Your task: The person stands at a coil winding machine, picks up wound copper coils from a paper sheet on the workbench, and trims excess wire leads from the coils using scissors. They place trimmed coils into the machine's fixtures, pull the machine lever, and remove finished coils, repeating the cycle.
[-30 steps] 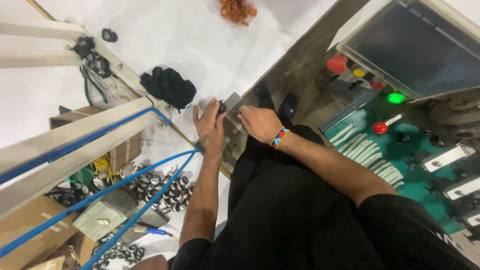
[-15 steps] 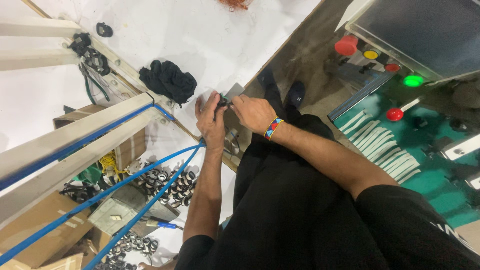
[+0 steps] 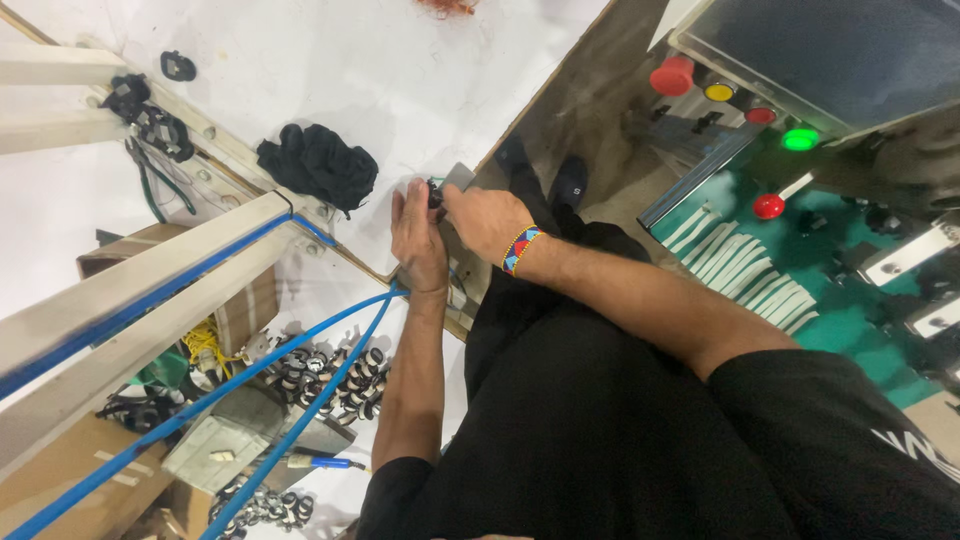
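Near: 2 blue hoses (image 3: 300, 405) ran over a box of black ring parts (image 3: 330, 372). Left hand (image 3: 418, 240) and right hand (image 3: 487, 220) met at the white tabletop (image 3: 420, 75) edge, fingers curled around a small dark part (image 3: 437, 192) between them. Beyond: black cloth (image 3: 318, 165). Control panel (image 3: 800, 110) sat to the right.

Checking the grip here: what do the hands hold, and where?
Both hands meet on a small dark part with a grey piece; exact grip points can't be told.
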